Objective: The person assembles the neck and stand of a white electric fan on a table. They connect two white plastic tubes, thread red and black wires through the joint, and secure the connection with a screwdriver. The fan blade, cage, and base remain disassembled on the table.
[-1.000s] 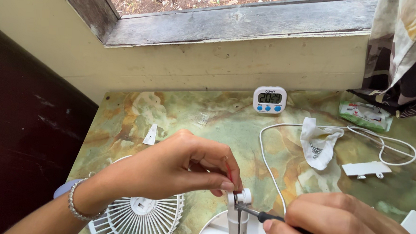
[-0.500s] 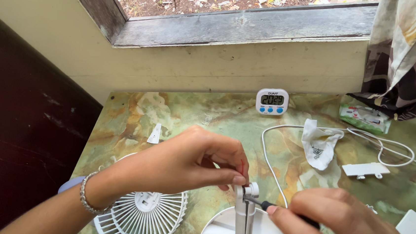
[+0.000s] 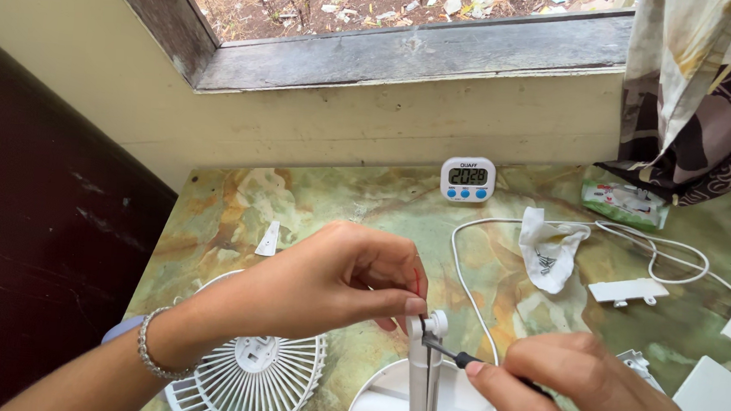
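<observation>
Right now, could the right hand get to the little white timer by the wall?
Probably yes. The right hand is busy holding a screwdriver, but the table between it and the timer holds only a thin white cable, nothing tall.

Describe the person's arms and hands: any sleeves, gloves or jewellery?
Both hands are bare, with no gloves. The left hand has a silver beaded bracelet around the wrist, and the edge of a pale lavender sleeve shows behind the forearm. The right hand shows no rings, bracelet or sleeve in view.
</observation>
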